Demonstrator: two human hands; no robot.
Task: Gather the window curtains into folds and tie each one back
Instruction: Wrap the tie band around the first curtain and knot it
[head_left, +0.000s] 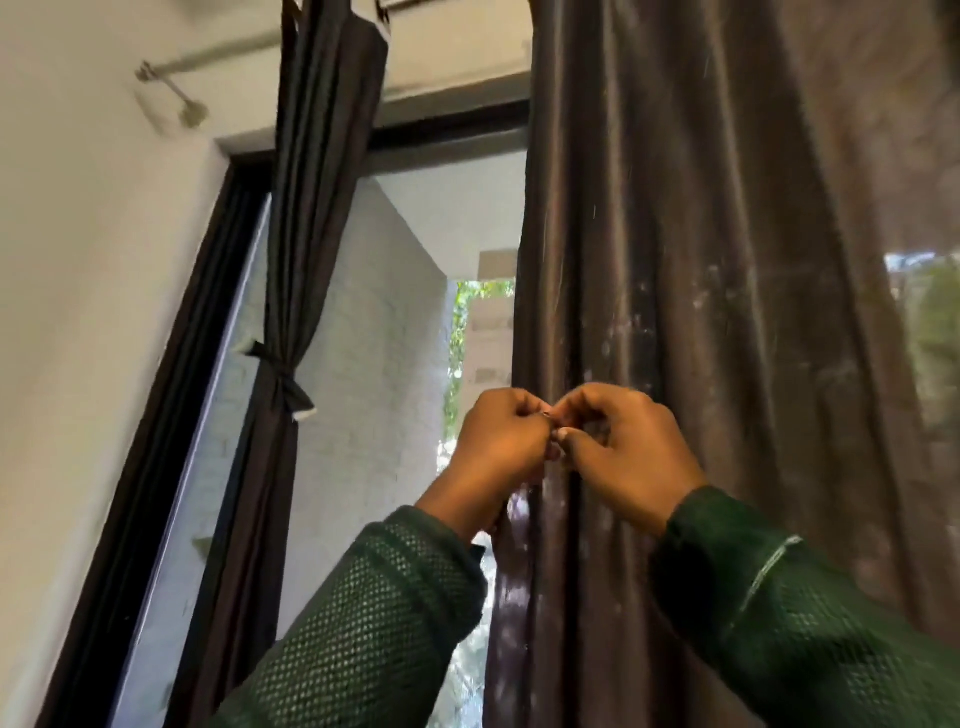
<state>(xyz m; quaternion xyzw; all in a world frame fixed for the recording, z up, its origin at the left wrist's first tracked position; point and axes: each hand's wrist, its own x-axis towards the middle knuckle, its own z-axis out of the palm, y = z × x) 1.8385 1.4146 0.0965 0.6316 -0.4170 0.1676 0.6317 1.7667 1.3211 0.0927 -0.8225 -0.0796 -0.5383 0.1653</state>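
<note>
Curtains are hanging on both sides of the window: the near curtain (675, 260), a wide brown panel with pale speckled marks, is filling the right half of the view, and the far curtain (306, 218) is hanging narrow and gathered at the left edge of the window frame (171, 395). A dark tie (283, 382) is cinching the far curtain partway down, its ends sticking out to either side.

Both hands are working close together in front of the near curtain's left folds. The left hand (501, 444) is curling its fingers inward and the right hand (623, 447) is doing the same, the fingertips of the two meeting between them. They seem to be pinching something small and pale there, possibly a tie end or a bit of fabric, though it is too small to make out. Below the hands, the curtain's left edge is bunching into tight vertical pleats. Green mesh sleeves (374, 623) are covering both forearms.

A curtain rod bracket (171, 91) is sticking out from the pale wall (78, 312) at upper left. Through the glass, a white outer wall and green foliage are showing.
</note>
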